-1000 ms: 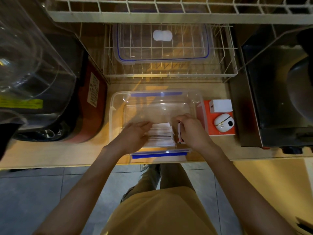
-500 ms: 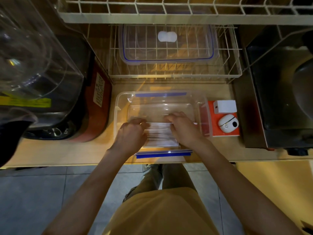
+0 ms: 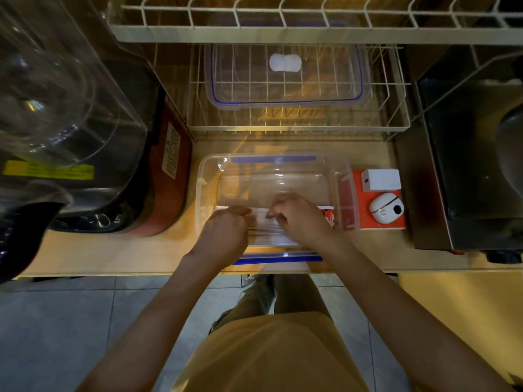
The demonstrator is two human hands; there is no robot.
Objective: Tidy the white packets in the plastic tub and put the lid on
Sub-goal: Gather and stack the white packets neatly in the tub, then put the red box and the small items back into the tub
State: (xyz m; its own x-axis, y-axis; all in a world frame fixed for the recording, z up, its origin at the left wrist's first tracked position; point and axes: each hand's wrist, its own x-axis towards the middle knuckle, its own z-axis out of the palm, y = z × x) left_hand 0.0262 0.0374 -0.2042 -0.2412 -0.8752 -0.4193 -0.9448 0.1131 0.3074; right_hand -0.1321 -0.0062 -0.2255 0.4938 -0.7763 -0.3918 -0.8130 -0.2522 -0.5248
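A clear plastic tub (image 3: 206, 176) with blue clips stands open at the counter's front edge. A stack of white packets (image 3: 266, 230) lies in its near half, mostly covered by my hands. My left hand (image 3: 226, 233) rests curled on the stack's left end. My right hand (image 3: 300, 219) presses on the right part, fingers bent over the packets. A red-printed packet (image 3: 328, 216) shows just right of my right hand. The clear lid (image 3: 285, 77) with a blue seal and white centre piece lies in the wire rack behind the tub.
A white wire dish rack (image 3: 396, 114) stands behind the tub, with a wire shelf (image 3: 254, 32) overhead. A red cooker (image 3: 169, 176) and clear jug sit at the left. An orange box (image 3: 376, 210) with white items is right of the tub, beside a metal appliance (image 3: 467, 165).
My right hand moved left from the tub's right side onto the packets, closer to my left hand. The view shifted slightly. The red-printed packet now shows beside my right hand.
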